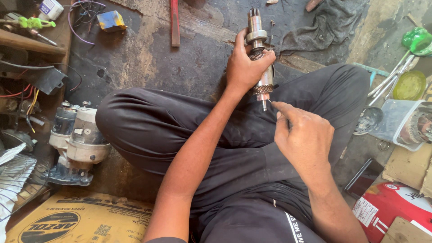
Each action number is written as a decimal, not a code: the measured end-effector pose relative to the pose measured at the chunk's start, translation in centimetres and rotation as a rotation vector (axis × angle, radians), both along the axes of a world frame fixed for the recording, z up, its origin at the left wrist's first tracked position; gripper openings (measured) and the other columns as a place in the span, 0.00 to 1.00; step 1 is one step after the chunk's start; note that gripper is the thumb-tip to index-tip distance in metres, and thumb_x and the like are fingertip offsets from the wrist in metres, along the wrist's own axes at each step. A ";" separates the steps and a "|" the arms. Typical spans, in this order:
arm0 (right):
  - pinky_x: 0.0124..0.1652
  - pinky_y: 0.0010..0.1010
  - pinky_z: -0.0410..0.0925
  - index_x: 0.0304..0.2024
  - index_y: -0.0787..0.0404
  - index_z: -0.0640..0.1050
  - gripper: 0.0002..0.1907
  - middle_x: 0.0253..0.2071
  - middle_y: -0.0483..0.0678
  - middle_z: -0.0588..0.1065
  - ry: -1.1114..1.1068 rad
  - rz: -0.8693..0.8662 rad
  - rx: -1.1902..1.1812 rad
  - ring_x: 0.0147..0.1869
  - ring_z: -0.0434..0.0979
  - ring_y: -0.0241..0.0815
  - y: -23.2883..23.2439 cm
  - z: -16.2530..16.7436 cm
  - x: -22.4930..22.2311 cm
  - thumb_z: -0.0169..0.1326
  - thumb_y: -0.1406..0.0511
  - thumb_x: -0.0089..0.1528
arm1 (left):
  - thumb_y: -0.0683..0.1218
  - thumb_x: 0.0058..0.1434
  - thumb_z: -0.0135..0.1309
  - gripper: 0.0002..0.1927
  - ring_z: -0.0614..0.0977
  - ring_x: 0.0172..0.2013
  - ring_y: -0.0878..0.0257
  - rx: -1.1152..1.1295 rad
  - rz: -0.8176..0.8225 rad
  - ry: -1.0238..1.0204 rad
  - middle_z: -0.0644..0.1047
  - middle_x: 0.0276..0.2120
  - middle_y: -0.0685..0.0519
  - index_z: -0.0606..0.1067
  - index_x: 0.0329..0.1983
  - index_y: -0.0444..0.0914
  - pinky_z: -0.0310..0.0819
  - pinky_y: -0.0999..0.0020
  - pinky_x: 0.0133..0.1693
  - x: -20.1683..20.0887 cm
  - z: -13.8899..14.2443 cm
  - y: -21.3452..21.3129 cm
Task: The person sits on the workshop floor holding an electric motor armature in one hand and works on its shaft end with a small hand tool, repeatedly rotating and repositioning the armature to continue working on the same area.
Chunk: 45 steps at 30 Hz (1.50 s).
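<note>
Stained concrete floor (157, 58) below; left hand (245, 67) grips an upright motor shaft (260, 54), right hand (303, 135) pinches near its lower tip.

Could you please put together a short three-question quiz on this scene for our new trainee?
1. True or false: the left hand is wrapped around the metal armature shaft.
2. Which part of the shaft do the right hand fingertips reach? A) the far top end B) the thin pin at the near end C) the middle collar
3. What stands on the floor beside the person's left knee?

Key:
1. True: it grips the shaft around the middle.
2. B: the fingertips sit right by the thin pin.
3. A grey starter motor, upright, next to a cardboard sheet.
</note>
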State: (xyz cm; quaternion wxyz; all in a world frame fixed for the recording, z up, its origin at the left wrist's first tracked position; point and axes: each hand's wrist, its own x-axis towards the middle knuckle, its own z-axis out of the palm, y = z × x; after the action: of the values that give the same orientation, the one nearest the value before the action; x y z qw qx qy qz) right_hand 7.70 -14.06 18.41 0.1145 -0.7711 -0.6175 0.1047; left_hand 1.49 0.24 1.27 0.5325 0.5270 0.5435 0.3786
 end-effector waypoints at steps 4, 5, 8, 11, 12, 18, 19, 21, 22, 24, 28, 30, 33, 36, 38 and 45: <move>0.33 0.42 0.69 0.45 0.53 0.85 0.11 0.32 0.51 0.81 0.000 -0.004 -0.020 0.34 0.80 0.53 0.1 0.0 -0.1 0.56 0.68 0.62 | 0.56 0.49 0.63 0.42 0.88 0.41 0.58 -0.003 0.003 0.005 0.86 0.41 0.50 0.64 0.67 0.42 0.80 0.62 0.46 0.1 0.0 0.0; 0.33 0.42 0.69 0.44 0.53 0.85 0.11 0.33 0.51 0.81 -0.005 -0.002 -0.020 0.34 0.80 0.53 0.2 0.0 0.0 0.56 0.68 0.61 | 0.56 0.49 0.64 0.42 0.88 0.41 0.57 0.005 0.006 0.020 0.86 0.41 0.50 0.64 0.67 0.42 0.80 0.62 0.46 0.1 0.0 0.0; 0.33 0.42 0.69 0.44 0.54 0.85 0.11 0.32 0.51 0.80 -0.014 0.020 -0.034 0.34 0.80 0.53 0.2 0.0 0.2 0.56 0.68 0.61 | 0.56 0.49 0.64 0.42 0.88 0.41 0.57 0.002 0.004 0.011 0.85 0.41 0.51 0.64 0.67 0.42 0.80 0.62 0.46 0.0 -0.1 -0.1; 0.33 0.44 0.70 0.42 0.54 0.86 0.10 0.30 0.52 0.80 -0.041 0.085 -0.071 0.33 0.80 0.53 0.7 -0.1 0.3 0.57 0.67 0.60 | 0.56 0.48 0.63 0.43 0.88 0.41 0.57 -0.012 0.002 0.000 0.85 0.41 0.51 0.64 0.67 0.42 0.80 0.62 0.46 0.0 0.0 -0.2; 0.33 0.44 0.70 0.41 0.54 0.86 0.10 0.29 0.51 0.80 -0.054 0.112 -0.089 0.33 0.80 0.53 0.9 -0.1 0.2 0.57 0.67 0.59 | 0.56 0.48 0.63 0.43 0.88 0.41 0.57 -0.019 0.002 0.001 0.86 0.41 0.51 0.64 0.67 0.42 0.80 0.62 0.46 0.0 0.0 -0.2; 0.32 0.42 0.70 0.42 0.54 0.86 0.11 0.30 0.53 0.80 0.027 0.005 -0.062 0.31 0.80 0.54 0.9 1.7 -0.2 0.57 0.67 0.60 | 0.56 0.48 0.63 0.42 0.88 0.43 0.56 -0.035 0.013 0.016 0.85 0.43 0.49 0.65 0.67 0.42 0.80 0.62 0.47 0.0 0.4 -0.2; 0.32 0.42 0.70 0.42 0.54 0.86 0.11 0.30 0.52 0.80 0.050 -0.004 -0.075 0.31 0.80 0.53 0.8 2.0 -0.1 0.56 0.68 0.60 | 0.56 0.49 0.63 0.42 0.88 0.43 0.56 -0.031 0.017 0.006 0.85 0.44 0.49 0.65 0.67 0.42 0.80 0.62 0.47 0.0 0.4 -0.3; 0.33 0.41 0.70 0.43 0.56 0.85 0.11 0.28 0.51 0.79 0.096 -0.028 -0.088 0.31 0.80 0.52 1.0 2.1 0.4 0.56 0.68 0.61 | 0.55 0.50 0.63 0.41 0.88 0.44 0.55 -0.010 0.020 -0.013 0.85 0.45 0.48 0.65 0.67 0.42 0.80 0.61 0.48 -0.1 0.5 -0.3; 0.33 0.41 0.70 0.43 0.56 0.86 0.11 0.29 0.52 0.80 0.082 -0.014 -0.085 0.31 0.80 0.52 1.1 2.0 0.6 0.56 0.68 0.61 | 0.55 0.50 0.63 0.41 0.88 0.44 0.55 -0.002 0.019 -0.009 0.85 0.45 0.48 0.65 0.67 0.42 0.80 0.61 0.48 -0.1 0.5 -0.3; 0.33 0.42 0.70 0.42 0.56 0.86 0.11 0.29 0.53 0.80 0.053 0.017 -0.076 0.32 0.80 0.53 1.4 1.5 0.7 0.56 0.68 0.60 | 0.55 0.50 0.63 0.40 0.88 0.45 0.55 0.020 0.023 0.000 0.85 0.46 0.47 0.66 0.67 0.42 0.80 0.61 0.48 -0.2 0.5 -0.3; 0.32 0.42 0.69 0.42 0.55 0.86 0.10 0.30 0.53 0.80 0.027 0.038 -0.063 0.32 0.80 0.53 1.4 0.9 0.7 0.57 0.68 0.60 | 0.54 0.49 0.63 0.42 0.88 0.45 0.55 -0.012 0.016 -0.018 0.85 0.45 0.46 0.65 0.67 0.41 0.80 0.61 0.48 -0.3 0.7 -0.2; 0.32 0.43 0.69 0.42 0.55 0.86 0.10 0.29 0.53 0.80 0.028 0.036 -0.073 0.32 0.80 0.53 1.4 0.8 0.7 0.57 0.68 0.60 | 0.55 0.48 0.64 0.42 0.88 0.44 0.55 -0.016 0.009 -0.014 0.85 0.45 0.46 0.64 0.67 0.41 0.79 0.61 0.48 -0.3 0.7 -0.2; 0.31 0.44 0.69 0.43 0.54 0.86 0.11 0.27 0.53 0.79 0.015 0.028 -0.100 0.30 0.80 0.54 1.4 0.8 0.7 0.57 0.68 0.60 | 0.54 0.50 0.63 0.41 0.87 0.45 0.55 -0.012 0.021 -0.015 0.84 0.47 0.45 0.65 0.67 0.41 0.79 0.61 0.49 -0.3 0.7 -0.2; 0.32 0.44 0.69 0.42 0.54 0.86 0.12 0.27 0.53 0.79 0.017 0.043 -0.045 0.31 0.80 0.54 1.6 0.8 0.5 0.57 0.68 0.58 | 0.54 0.49 0.63 0.42 0.88 0.44 0.55 -0.033 0.004 -0.036 0.84 0.46 0.46 0.65 0.67 0.41 0.80 0.61 0.48 -0.5 0.6 -0.2; 0.31 0.45 0.69 0.41 0.53 0.86 0.12 0.26 0.53 0.79 -0.038 0.062 -0.078 0.30 0.80 0.54 1.9 0.9 0.4 0.56 0.68 0.58 | 0.54 0.48 0.64 0.43 0.87 0.45 0.55 -0.021 0.002 -0.043 0.84 0.46 0.45 0.65 0.67 0.40 0.79 0.61 0.48 -0.6 0.6 -0.2; 0.30 0.45 0.71 0.37 0.51 0.86 0.13 0.23 0.54 0.78 -0.136 0.073 -0.231 0.28 0.80 0.55 4.3 1.0 0.6 0.57 0.67 0.51 | 0.53 0.46 0.65 0.44 0.87 0.43 0.55 -0.076 0.000 -0.024 0.83 0.44 0.45 0.65 0.67 0.40 0.79 0.61 0.46 -0.8 0.8 0.0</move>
State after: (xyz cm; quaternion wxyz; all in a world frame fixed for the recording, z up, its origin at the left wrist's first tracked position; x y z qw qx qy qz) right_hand 8.32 -9.79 19.36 -0.0210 -0.7614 -0.6354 0.1270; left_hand 0.70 0.20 2.11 0.5587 0.5019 0.5507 0.3641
